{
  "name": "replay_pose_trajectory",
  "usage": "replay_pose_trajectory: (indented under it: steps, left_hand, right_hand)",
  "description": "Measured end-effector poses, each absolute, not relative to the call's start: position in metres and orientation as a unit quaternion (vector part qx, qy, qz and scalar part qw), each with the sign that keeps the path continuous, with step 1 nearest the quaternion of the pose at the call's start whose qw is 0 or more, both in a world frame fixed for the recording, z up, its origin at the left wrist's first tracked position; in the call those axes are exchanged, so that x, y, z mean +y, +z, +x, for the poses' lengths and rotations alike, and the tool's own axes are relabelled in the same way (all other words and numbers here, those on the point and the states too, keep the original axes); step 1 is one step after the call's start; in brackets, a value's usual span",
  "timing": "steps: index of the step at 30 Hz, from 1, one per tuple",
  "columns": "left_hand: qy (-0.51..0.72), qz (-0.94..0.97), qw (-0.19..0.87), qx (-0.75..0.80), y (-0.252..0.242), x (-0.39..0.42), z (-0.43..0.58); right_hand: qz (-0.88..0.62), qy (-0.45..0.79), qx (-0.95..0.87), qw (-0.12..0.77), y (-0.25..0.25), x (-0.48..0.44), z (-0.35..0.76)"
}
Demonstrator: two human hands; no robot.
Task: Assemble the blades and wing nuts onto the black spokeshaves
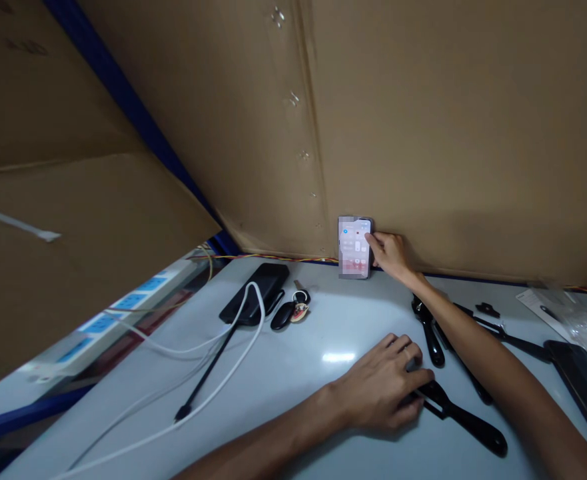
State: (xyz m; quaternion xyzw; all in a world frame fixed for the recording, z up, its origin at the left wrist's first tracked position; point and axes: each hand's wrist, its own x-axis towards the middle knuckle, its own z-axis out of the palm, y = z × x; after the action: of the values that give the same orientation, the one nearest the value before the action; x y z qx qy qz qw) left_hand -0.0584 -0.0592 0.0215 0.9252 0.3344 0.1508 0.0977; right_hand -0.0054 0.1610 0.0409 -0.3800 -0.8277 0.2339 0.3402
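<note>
A lit phone (355,247) stands upright against the cardboard wall at the back of the white table (323,333). My right hand (389,255) reaches to it, one finger stretched onto the screen's right edge, the others curled. Nearer to me, my left hand (384,389) lies on the table with its fingers closed on the top end of a black handled tool (466,421) that points right. More black tools (430,333) lie under my right forearm.
A black power bank (256,293) with a white cable (208,347) and a key fob with keys (290,311) lie at the left. A power strip (98,327) runs along the left edge. Plastic bags (568,313) and a dark case (580,380) sit at the right. Large cardboard boxes (423,120) tower behind.
</note>
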Motion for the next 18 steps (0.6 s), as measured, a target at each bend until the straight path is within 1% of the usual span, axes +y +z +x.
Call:
replay_pose_trajectory:
  steps: [18]
  left_hand:
    - [0.156,0.924,0.098,0.334,0.0214,-0.0591,-0.0586]
  right_hand:
    - [-0.378,0.240,-0.827,0.340,0.0417,0.1601,-0.0053]
